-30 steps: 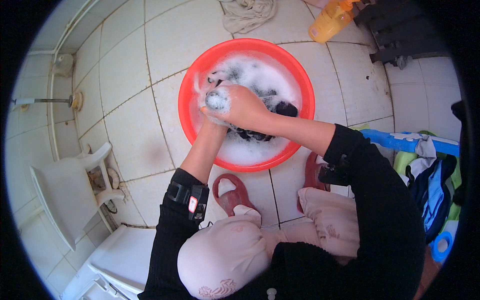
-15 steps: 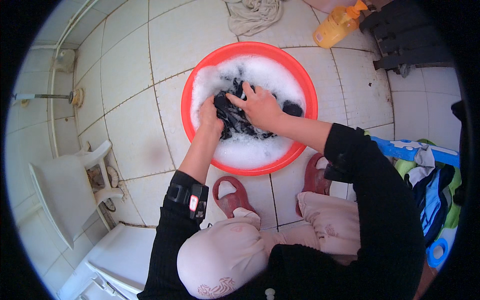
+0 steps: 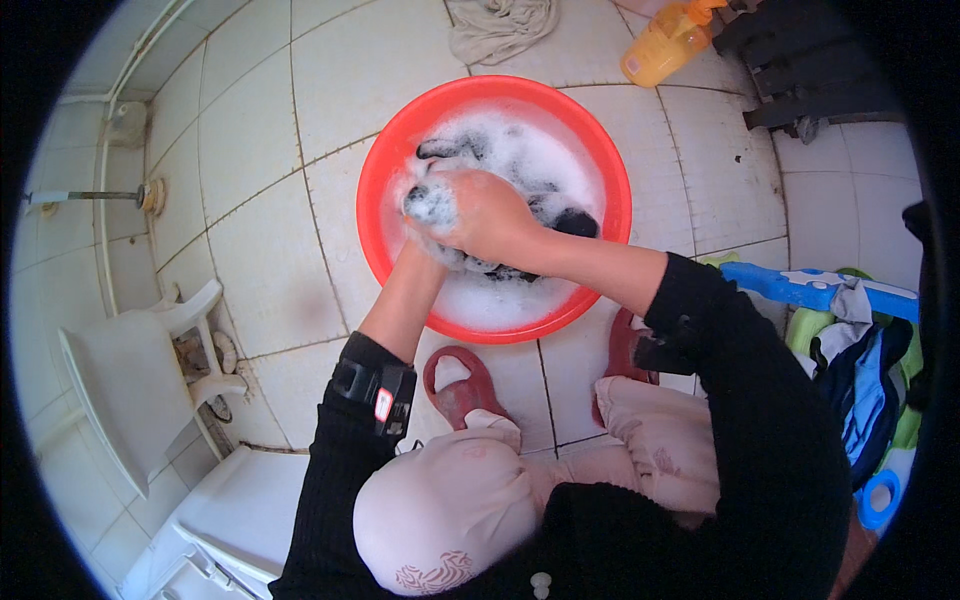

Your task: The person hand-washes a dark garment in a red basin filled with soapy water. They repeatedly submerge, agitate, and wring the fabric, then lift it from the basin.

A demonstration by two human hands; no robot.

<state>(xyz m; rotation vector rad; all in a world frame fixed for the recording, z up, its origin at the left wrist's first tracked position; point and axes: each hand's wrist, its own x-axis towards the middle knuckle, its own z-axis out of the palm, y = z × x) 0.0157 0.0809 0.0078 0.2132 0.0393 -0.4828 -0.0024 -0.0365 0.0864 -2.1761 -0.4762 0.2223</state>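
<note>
hands: two, both mine, pressed close together left of centre in the red basin (image 3: 494, 88).
right hand (image 3: 490, 215): one, back turned up, fingers curled in and closed on a foam-coated wad of dark cloth (image 3: 574, 222).
left hand (image 3: 421, 243): one, mostly hidden behind my right and the foam; i cannot tell how its fingers sit.
dark cloth: at least three patches show in the basin, one in my grip, one to the upper left of it, one rounded lump to the right; i cannot tell how many pieces these are.
basin: one, round, upper middle of the frame, with white suds (image 3: 555, 160) around the cloth.
slippers (image 3: 475, 400): two, red, on my feet below the basin.
black sleeves (image 3: 770, 420): two, one on each arm.
pump bottle (image 3: 663, 48): one, orange-yellow, upper right.
beige cloth (image 3: 503, 28): one crumpled heap, top middle, on the tiles.
white chair (image 3: 130, 390): one, lower left.
clothes (image 3: 868, 390): several, piled at lower right.
</note>
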